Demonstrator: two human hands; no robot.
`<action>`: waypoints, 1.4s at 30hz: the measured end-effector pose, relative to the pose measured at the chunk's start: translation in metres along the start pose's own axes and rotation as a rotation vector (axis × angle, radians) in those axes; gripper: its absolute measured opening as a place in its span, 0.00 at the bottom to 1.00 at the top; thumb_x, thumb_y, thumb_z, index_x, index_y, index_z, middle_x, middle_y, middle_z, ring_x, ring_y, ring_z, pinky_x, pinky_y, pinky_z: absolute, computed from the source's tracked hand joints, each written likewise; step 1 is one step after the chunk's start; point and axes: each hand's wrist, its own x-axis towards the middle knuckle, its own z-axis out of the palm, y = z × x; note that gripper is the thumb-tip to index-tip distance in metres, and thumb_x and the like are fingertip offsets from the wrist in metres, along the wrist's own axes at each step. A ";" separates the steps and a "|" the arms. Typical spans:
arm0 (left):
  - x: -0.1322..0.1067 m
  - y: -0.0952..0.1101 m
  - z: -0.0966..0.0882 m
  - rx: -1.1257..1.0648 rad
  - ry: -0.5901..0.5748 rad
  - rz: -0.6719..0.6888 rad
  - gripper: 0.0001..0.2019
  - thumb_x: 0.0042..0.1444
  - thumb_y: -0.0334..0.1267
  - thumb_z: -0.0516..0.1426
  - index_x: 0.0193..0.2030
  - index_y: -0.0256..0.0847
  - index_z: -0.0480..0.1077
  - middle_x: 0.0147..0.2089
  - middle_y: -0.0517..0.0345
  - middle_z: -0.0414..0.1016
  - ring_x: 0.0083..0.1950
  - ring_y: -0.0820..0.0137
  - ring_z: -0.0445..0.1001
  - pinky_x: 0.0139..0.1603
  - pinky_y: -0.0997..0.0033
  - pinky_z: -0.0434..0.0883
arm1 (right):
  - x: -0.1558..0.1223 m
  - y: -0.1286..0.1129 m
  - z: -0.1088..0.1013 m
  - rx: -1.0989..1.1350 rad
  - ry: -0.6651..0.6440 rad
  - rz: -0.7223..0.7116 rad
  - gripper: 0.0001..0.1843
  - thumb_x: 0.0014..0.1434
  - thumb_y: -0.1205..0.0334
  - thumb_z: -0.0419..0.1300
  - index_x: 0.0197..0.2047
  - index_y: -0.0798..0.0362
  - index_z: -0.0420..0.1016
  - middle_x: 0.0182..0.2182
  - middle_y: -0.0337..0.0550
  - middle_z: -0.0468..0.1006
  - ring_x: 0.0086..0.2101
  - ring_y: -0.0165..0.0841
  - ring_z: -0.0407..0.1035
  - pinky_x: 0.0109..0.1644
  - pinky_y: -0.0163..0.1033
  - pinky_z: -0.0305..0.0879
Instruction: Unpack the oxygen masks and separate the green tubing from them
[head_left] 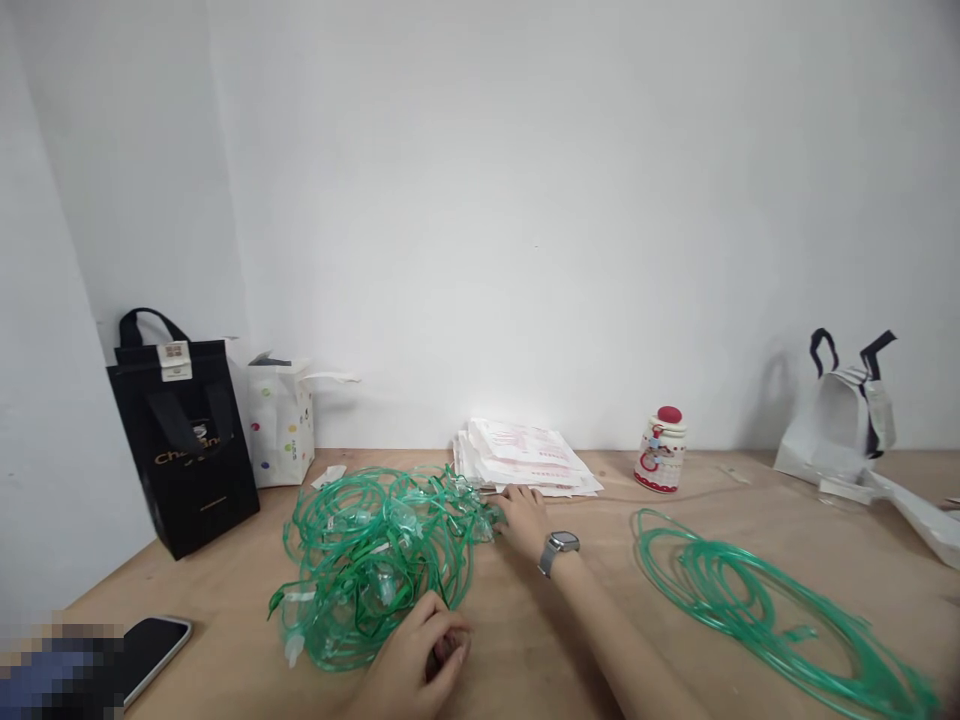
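Observation:
A large tangle of clear green tubing with small clear plastic parts point(375, 565) lies on the plywood table point(225, 590), left of centre. My left hand point(409, 655) is curled at the tangle's lower right edge, its fingers closed; a dark spot inside them is too unclear to name. My right hand point(521, 520), with a grey smartwatch point(559, 550) on the wrist, lies flat with its fingertips against the tangle's right end. Right of my arm rests a looser coil of green tubing point(750, 600). A stack of printed white papers point(525, 455) sits just beyond my right hand.
Along the back wall stand a black paper bag point(184, 450), a white dotted bag point(279, 425), a red-topped white jar point(661, 450) and a torn white bag point(840, 420). A black phone point(150, 655) lies at the front left, beside a blurred patch.

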 end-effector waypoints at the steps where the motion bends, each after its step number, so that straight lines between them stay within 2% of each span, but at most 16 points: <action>1: 0.000 0.000 0.000 0.002 -0.003 -0.002 0.10 0.58 0.32 0.48 0.42 0.41 0.68 0.36 0.56 0.63 0.35 0.72 0.67 0.36 0.75 0.66 | -0.001 -0.001 -0.001 -0.016 0.005 -0.012 0.18 0.53 0.65 0.56 0.49 0.46 0.72 0.46 0.50 0.71 0.48 0.43 0.60 0.51 0.47 0.50; 5: 0.000 0.001 -0.001 -0.003 -0.014 0.005 0.11 0.57 0.32 0.48 0.43 0.41 0.68 0.36 0.55 0.63 0.36 0.71 0.68 0.37 0.74 0.67 | -0.001 -0.002 -0.005 -0.059 -0.015 -0.054 0.16 0.52 0.67 0.54 0.45 0.50 0.74 0.43 0.54 0.72 0.47 0.45 0.61 0.49 0.49 0.52; 9: 0.000 0.003 -0.003 0.001 -0.024 -0.003 0.11 0.57 0.32 0.48 0.43 0.40 0.69 0.37 0.55 0.64 0.36 0.71 0.68 0.37 0.74 0.67 | -0.001 -0.005 -0.002 -0.065 -0.079 -0.101 0.12 0.50 0.64 0.57 0.38 0.54 0.76 0.42 0.55 0.72 0.45 0.45 0.63 0.44 0.44 0.58; 13: 0.000 0.004 -0.003 -0.009 -0.036 -0.015 0.11 0.57 0.32 0.48 0.43 0.40 0.69 0.37 0.54 0.64 0.36 0.71 0.69 0.36 0.75 0.67 | -0.001 -0.010 0.005 -0.049 -0.116 -0.134 0.14 0.53 0.69 0.53 0.43 0.59 0.72 0.38 0.54 0.75 0.39 0.39 0.69 0.39 0.38 0.60; 16: -0.001 0.004 -0.003 -0.021 -0.041 -0.012 0.11 0.57 0.32 0.48 0.43 0.39 0.69 0.38 0.54 0.64 0.36 0.71 0.69 0.36 0.75 0.67 | 0.002 -0.013 0.005 -0.039 -0.107 -0.122 0.15 0.54 0.68 0.54 0.46 0.62 0.69 0.37 0.55 0.76 0.37 0.40 0.70 0.37 0.38 0.61; 22: -0.002 0.001 -0.002 -0.021 -0.031 0.002 0.11 0.57 0.32 0.48 0.43 0.40 0.69 0.38 0.54 0.64 0.37 0.71 0.69 0.38 0.74 0.67 | 0.006 -0.014 0.003 -0.029 -0.049 -0.109 0.13 0.58 0.69 0.51 0.46 0.60 0.69 0.43 0.58 0.73 0.43 0.41 0.68 0.44 0.40 0.60; 29: -0.002 0.002 -0.002 -0.005 -0.040 -0.006 0.12 0.57 0.32 0.48 0.44 0.40 0.69 0.37 0.54 0.64 0.36 0.71 0.68 0.37 0.74 0.67 | 0.004 -0.011 0.004 -0.029 -0.031 -0.079 0.13 0.60 0.65 0.48 0.44 0.54 0.71 0.41 0.51 0.73 0.39 0.38 0.69 0.39 0.39 0.62; 36: -0.002 0.003 -0.003 -0.019 -0.029 -0.012 0.10 0.57 0.32 0.49 0.42 0.40 0.69 0.36 0.54 0.64 0.36 0.71 0.69 0.36 0.74 0.67 | 0.001 -0.022 -0.003 -0.041 -0.013 -0.027 0.13 0.62 0.64 0.45 0.42 0.55 0.69 0.39 0.51 0.73 0.38 0.39 0.70 0.36 0.39 0.63; 42: -0.003 0.001 -0.002 -0.014 -0.025 -0.003 0.11 0.57 0.33 0.49 0.43 0.41 0.69 0.37 0.55 0.65 0.36 0.71 0.69 0.37 0.74 0.67 | -0.001 -0.036 -0.010 -0.048 0.004 0.020 0.15 0.64 0.66 0.41 0.44 0.58 0.66 0.41 0.57 0.72 0.40 0.41 0.71 0.38 0.40 0.62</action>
